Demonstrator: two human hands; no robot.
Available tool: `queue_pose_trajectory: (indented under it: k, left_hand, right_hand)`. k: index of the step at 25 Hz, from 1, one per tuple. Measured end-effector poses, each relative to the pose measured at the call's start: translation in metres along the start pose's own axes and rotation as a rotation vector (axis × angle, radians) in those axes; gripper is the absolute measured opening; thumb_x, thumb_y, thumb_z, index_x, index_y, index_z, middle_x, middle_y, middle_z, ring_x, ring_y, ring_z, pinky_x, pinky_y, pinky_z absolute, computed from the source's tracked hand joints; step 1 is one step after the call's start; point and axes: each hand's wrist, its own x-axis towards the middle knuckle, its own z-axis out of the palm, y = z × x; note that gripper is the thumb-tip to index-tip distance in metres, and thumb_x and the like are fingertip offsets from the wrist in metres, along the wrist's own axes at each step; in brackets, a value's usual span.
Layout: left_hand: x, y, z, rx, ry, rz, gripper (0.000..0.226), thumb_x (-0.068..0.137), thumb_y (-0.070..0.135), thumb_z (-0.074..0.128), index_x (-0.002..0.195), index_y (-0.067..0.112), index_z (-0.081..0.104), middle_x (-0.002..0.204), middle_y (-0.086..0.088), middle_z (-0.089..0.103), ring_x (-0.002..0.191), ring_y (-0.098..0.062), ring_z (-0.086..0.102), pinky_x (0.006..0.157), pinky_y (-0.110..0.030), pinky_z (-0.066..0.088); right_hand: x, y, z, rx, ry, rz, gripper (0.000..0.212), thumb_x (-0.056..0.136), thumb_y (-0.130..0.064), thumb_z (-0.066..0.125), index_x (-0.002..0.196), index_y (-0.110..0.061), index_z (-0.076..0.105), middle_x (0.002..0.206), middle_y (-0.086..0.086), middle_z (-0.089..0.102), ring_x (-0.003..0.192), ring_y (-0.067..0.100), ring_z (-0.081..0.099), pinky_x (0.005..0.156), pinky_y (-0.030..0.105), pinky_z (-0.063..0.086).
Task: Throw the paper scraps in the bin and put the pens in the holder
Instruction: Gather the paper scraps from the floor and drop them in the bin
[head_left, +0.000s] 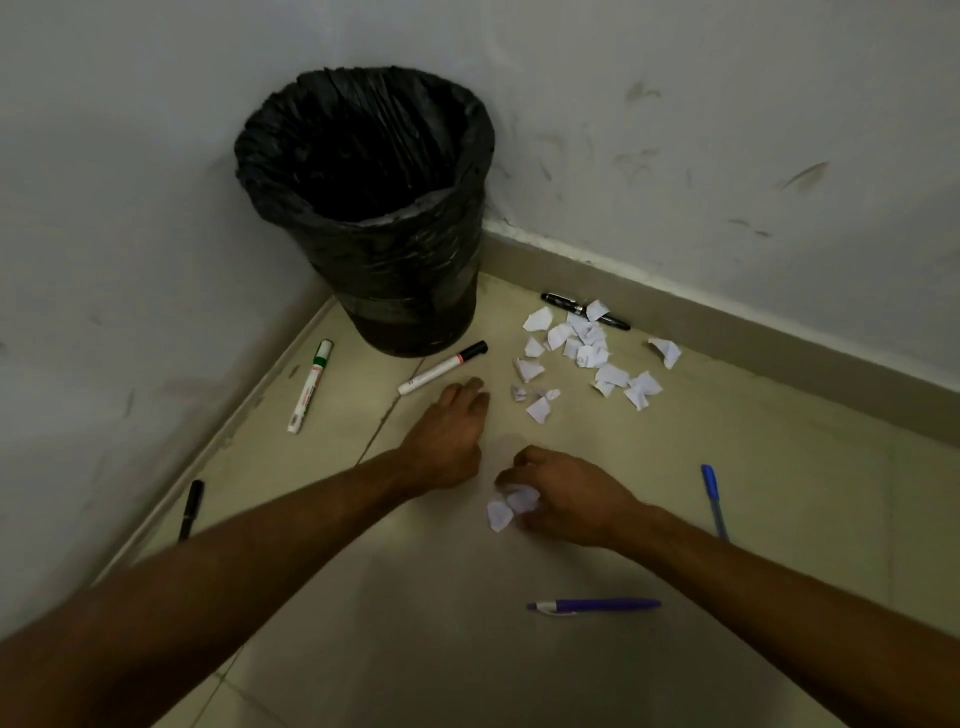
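A bin (363, 130) lined with a black bag stands in the corner of the floor. White paper scraps (587, 348) lie scattered to its right. My right hand (566, 493) is closed around a few paper scraps (506, 506) low over the floor. My left hand (449, 441) rests palm down on the floor near a black-capped white marker (441, 368), fingers curled; whether it holds anything is hidden. Other pens lie around: a green-capped marker (310, 387), a black pen (584, 310) by the skirting, a black marker (191, 509), a blue pen (714, 501), a purple pen (595, 606). No holder is in view.
Two white walls meet behind the bin, with a skirting board (727, 322) along the right wall. The floor is pale tile (415, 623), dimly lit.
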Motion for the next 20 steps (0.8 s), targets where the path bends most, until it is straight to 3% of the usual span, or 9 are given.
queue_pose_trajectory:
  k: [4,7,11,14,17,20]
  left_hand:
    - [-0.02,0.01,0.007,-0.164,-0.02,0.148,0.063,0.082,0.006,0.054,0.143,0.007,0.04,0.149,-0.013,0.035,0.137,-0.028,0.033,0.114,-0.038,0.033]
    - [-0.025,0.008,0.0,-0.299,0.113,0.071,0.059,0.08,0.003,0.056,0.138,0.01,0.047,0.143,-0.009,0.042,0.132,-0.025,0.04,0.111,-0.036,0.037]
    - [-0.021,0.008,-0.017,-0.361,0.241,0.034,0.053,0.081,0.002,0.057,0.133,0.013,0.053,0.134,-0.006,0.049,0.125,-0.021,0.048,0.105,-0.031,0.042]
    - [-0.021,0.012,-0.027,-0.411,0.276,0.009,0.046,0.083,0.004,0.059,0.128,0.014,0.057,0.13,-0.005,0.054,0.118,-0.019,0.053,0.094,-0.027,0.045]
    - [-0.004,0.018,-0.041,-0.341,0.238,0.0,0.056,0.084,0.006,0.06,0.137,0.015,0.049,0.143,-0.005,0.047,0.131,-0.021,0.045,0.103,-0.029,0.039]
    - [0.037,0.027,-0.055,-0.307,0.178,0.004,0.067,0.082,0.004,0.058,0.145,0.011,0.037,0.151,-0.008,0.038,0.139,-0.025,0.036,0.112,-0.034,0.033]
  right_hand:
    - [0.026,0.021,-0.04,-0.026,0.429,0.099,0.047,0.089,-0.036,0.061,0.135,-0.028,0.053,0.139,0.003,0.048,0.124,0.026,0.046,0.092,0.04,0.049]
    - [0.073,0.046,-0.064,-0.199,0.278,0.148,0.068,0.086,-0.049,0.063,0.146,-0.03,0.037,0.151,0.013,0.031,0.133,0.039,0.033,0.099,0.05,0.046]
    - [0.078,0.052,-0.049,-0.213,0.198,0.151,0.052,0.091,-0.04,0.059,0.139,-0.027,0.046,0.145,0.013,0.038,0.129,0.039,0.039,0.098,0.048,0.044]
    - [0.048,0.041,-0.04,-0.109,0.232,0.056,0.053,0.09,-0.045,0.06,0.139,-0.028,0.047,0.142,0.009,0.042,0.126,0.031,0.042,0.093,0.044,0.046]
    - [0.056,0.069,-0.068,-0.08,0.503,0.176,0.049,0.093,-0.043,0.055,0.136,-0.022,0.051,0.145,0.011,0.043,0.13,0.032,0.042,0.097,0.044,0.047]
    - [0.072,0.097,-0.077,-0.134,0.337,0.311,0.06,0.092,-0.047,0.056,0.144,-0.02,0.041,0.153,0.015,0.031,0.138,0.036,0.034,0.102,0.047,0.044]
